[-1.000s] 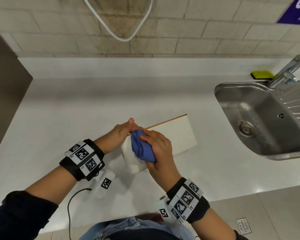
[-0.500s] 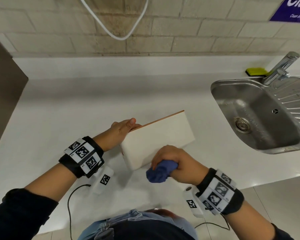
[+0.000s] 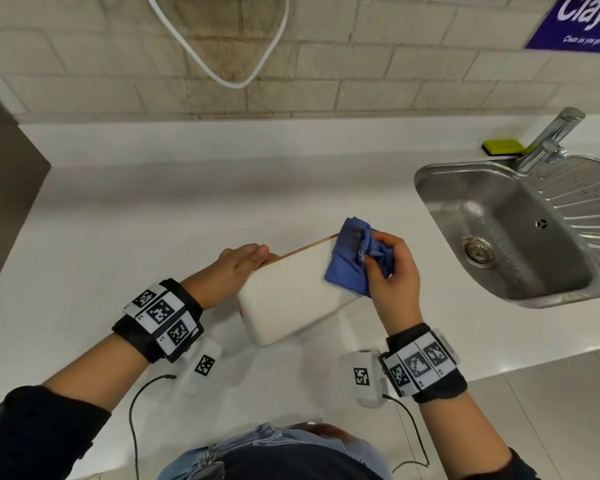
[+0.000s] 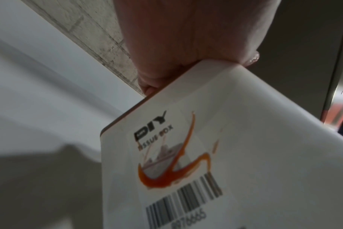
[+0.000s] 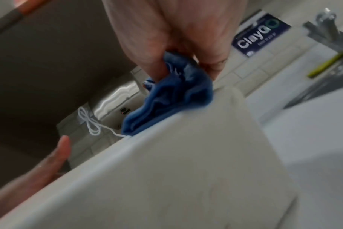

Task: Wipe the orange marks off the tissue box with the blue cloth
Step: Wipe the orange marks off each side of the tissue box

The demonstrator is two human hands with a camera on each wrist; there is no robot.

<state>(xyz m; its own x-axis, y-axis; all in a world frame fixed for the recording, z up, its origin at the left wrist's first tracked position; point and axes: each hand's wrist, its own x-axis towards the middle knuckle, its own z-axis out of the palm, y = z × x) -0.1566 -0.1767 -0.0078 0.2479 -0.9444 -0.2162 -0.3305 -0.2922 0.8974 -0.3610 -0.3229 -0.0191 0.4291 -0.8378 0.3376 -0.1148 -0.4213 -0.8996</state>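
The white tissue box (image 3: pixel 291 292) stands tilted on the counter, its broad face turned up. My left hand (image 3: pixel 243 261) grips its far left corner, thumb on top. In the left wrist view the box's end face (image 4: pixel 215 155) carries a label smeared with orange marks (image 4: pixel 178 170) beside a barcode. My right hand (image 3: pixel 392 268) pinches the bunched blue cloth (image 3: pixel 350 258) and holds it against the box's far right corner. The right wrist view shows the blue cloth (image 5: pixel 172 96) draped over the box's top edge (image 5: pixel 166 162).
A steel sink (image 3: pixel 520 237) with a tap (image 3: pixel 548 140) lies to the right, a green sponge (image 3: pixel 503 147) behind it. A white cable (image 3: pixel 222 71) hangs on the brick wall. A dark panel (image 3: pixel 4 188) borders the white counter (image 3: pixel 136 220) on the left.
My right hand has carried the cloth from the box's left end, down past its near side, up to the far right corner. The left hand has kept its hold.
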